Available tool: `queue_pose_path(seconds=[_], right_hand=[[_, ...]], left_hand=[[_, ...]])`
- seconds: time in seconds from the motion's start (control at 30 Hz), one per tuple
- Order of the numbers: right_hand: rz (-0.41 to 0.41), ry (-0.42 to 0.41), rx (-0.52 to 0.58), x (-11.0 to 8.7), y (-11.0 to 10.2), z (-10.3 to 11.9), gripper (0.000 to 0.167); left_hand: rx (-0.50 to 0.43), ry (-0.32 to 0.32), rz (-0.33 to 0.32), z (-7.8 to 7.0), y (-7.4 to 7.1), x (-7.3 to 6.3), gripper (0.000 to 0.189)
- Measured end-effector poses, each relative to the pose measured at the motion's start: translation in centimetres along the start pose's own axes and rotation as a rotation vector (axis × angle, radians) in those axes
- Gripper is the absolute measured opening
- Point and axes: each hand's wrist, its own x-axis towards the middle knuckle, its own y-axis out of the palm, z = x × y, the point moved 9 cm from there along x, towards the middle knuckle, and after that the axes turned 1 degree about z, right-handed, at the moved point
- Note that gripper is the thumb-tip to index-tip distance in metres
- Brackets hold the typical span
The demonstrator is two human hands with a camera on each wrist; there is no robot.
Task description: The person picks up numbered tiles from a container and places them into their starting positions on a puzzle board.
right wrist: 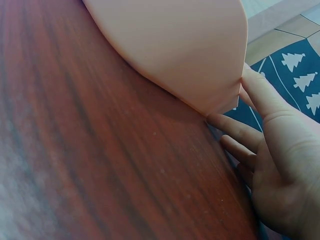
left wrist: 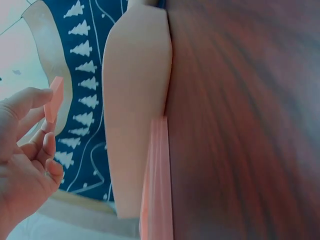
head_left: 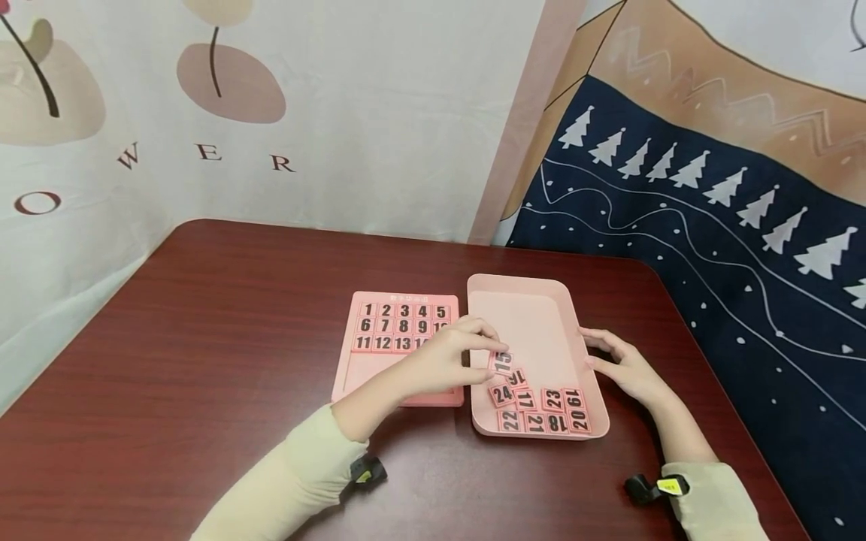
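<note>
My left hand (head_left: 449, 357) reaches over the left side of the pink tray (head_left: 524, 308). Between its thumb and finger it pinches a number tile (left wrist: 54, 99), which reads 15 in the head view. Several more number tiles (head_left: 552, 399) lie loose in the tray's near half, turned various ways. Left of the tray is a pink number puzzle board (head_left: 368, 368), its upper rows filled with tiles from 1 onward; my left hand and forearm hide part of it. My right hand (head_left: 625, 368) touches the tray's right wall with extended fingers and thumb.
The dark red wooden table (head_left: 237, 323) carries the board and tray side by side. Behind it hangs a pale printed cloth (head_left: 379, 135), with a navy tree-patterned cloth (head_left: 649, 203) to the right. A black wrist camera (head_left: 368, 471) sits on each sleeve.
</note>
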Motion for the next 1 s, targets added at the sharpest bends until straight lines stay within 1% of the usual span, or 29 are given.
queue_pose_path(seconds=[0.07, 0.23, 0.37, 0.47, 0.57, 0.7, 0.83, 0.9, 1.0], right_hand=[[0.005, -0.007, 0.001, 0.0, 0.1, 0.0, 0.048], [0.006, -0.002, 0.003, 0.1, 0.1, 0.0, 0.047], [-0.001, 0.010, 0.008, 0.0, 0.0, -0.1, 0.047], [-0.002, 0.013, 0.005, 0.0, 0.0, 0.0, 0.047], [-0.002, 0.020, 0.004, 0.0, 0.0, -0.1, 0.047], [0.002, 0.022, 0.007, 0.0, 0.1, -0.2, 0.047], [0.002, 0.021, 0.003, 0.0, 0.1, -0.2, 0.047], [-0.001, 0.026, 0.000, -0.1, 0.1, -0.2, 0.047], [-0.002, 0.031, -0.004, -0.1, 0.1, -0.1, 0.047]], left_hand=[[-0.002, -0.013, 0.007, 0.4, -0.7, -0.6, 0.034], [0.000, -0.087, 0.010, 1.9, -2.6, -2.3, 0.034], [0.033, -0.107, -0.005, 3.0, -4.0, -3.2, 0.035], [0.037, -0.124, 0.002, 3.8, -4.5, -3.7, 0.034], [0.025, -0.161, 0.027, 4.8, -4.5, -4.1, 0.033], [0.011, -0.188, 0.070, 6.1, -4.1, -4.6, 0.031], [0.004, -0.195, 0.114, 7.0, -3.6, -4.8, 0.031], [0.015, -0.194, 0.138, 7.4, -3.3, -5.0, 0.031], [0.023, -0.208, 0.179, 8.0, -2.9, -5.3, 0.030]])
